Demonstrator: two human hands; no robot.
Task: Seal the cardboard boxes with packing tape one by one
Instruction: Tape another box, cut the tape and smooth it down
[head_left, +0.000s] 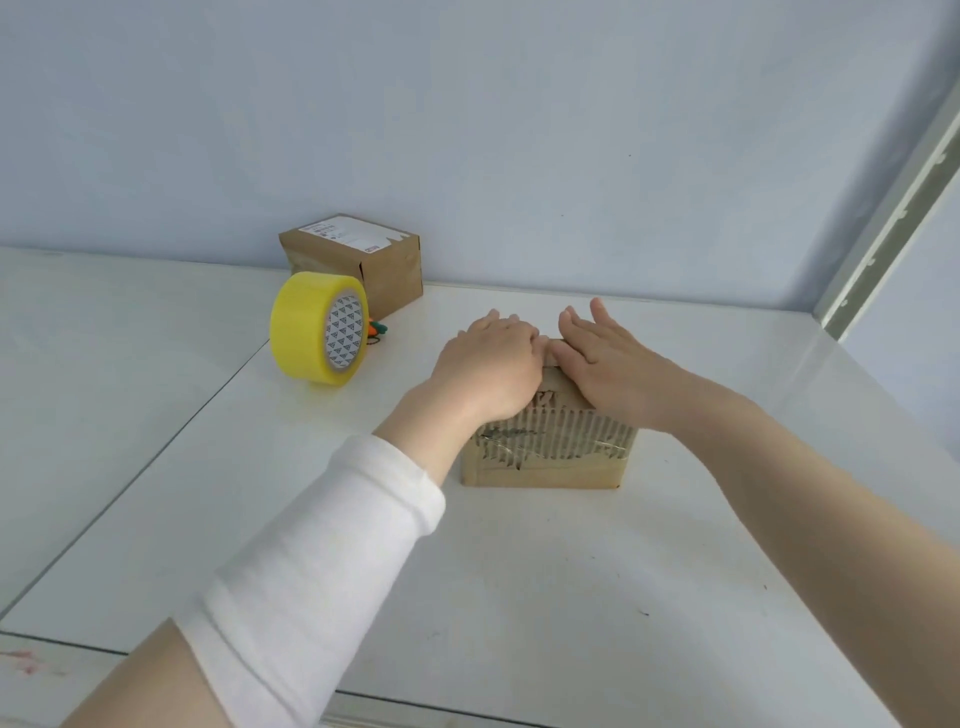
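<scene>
A small cardboard box (545, 465) with a torn, ribbed front face stands on the white table in the middle of the head view. My left hand (491, 364) lies flat on the left part of its top. My right hand (602, 353) lies flat on the right part, fingers straight and pointing away. Both hands press down and hide most of the top. A yellow roll of packing tape (311, 330) stands on its edge to the left. Behind it sits a second cardboard box (358, 260) with a white label.
A small orange and green object (378, 328) lies half hidden behind the tape roll. The white table (519, 571) runs back to a pale blue wall. A grey metal rail (893, 218) rises at the right. A seam in the tabletop runs at the left.
</scene>
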